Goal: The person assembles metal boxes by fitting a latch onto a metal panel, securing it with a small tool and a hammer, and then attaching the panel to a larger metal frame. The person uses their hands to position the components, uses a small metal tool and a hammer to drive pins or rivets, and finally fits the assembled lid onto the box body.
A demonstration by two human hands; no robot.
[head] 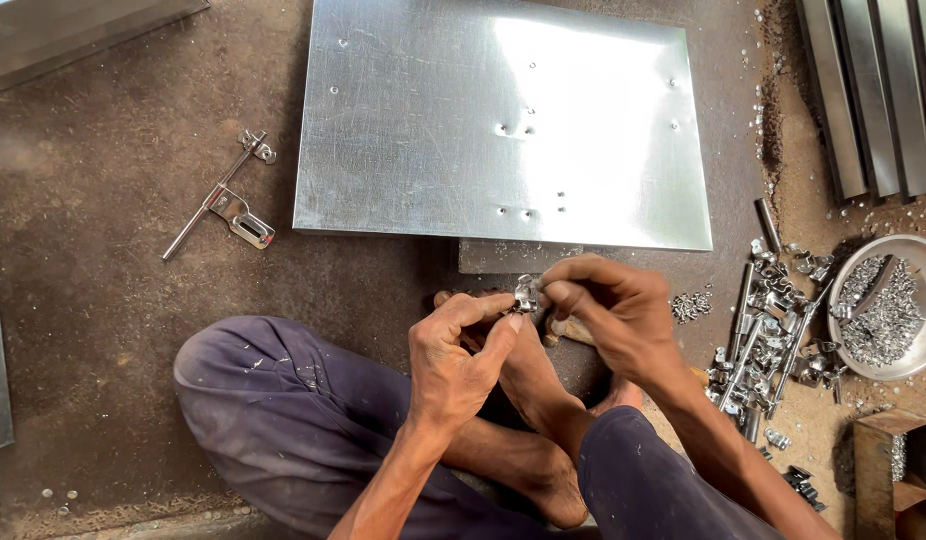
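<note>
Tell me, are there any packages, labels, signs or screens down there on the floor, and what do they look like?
No labels, signs or screens show.
Closest to packaging are two open containers:
Bowl: far right on the floor, round, silvery metal, holding small shiny parts.
Box: bottom right corner, rectangular, brown, open-topped, unmarked as far as can be seen.

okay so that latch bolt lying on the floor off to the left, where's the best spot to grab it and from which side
Probably the thin rod's bare middle, pinched from above: the latch bolt lies flat on the floor, nothing close around it, and its bracket end looks bulkier to pinch.
</note>
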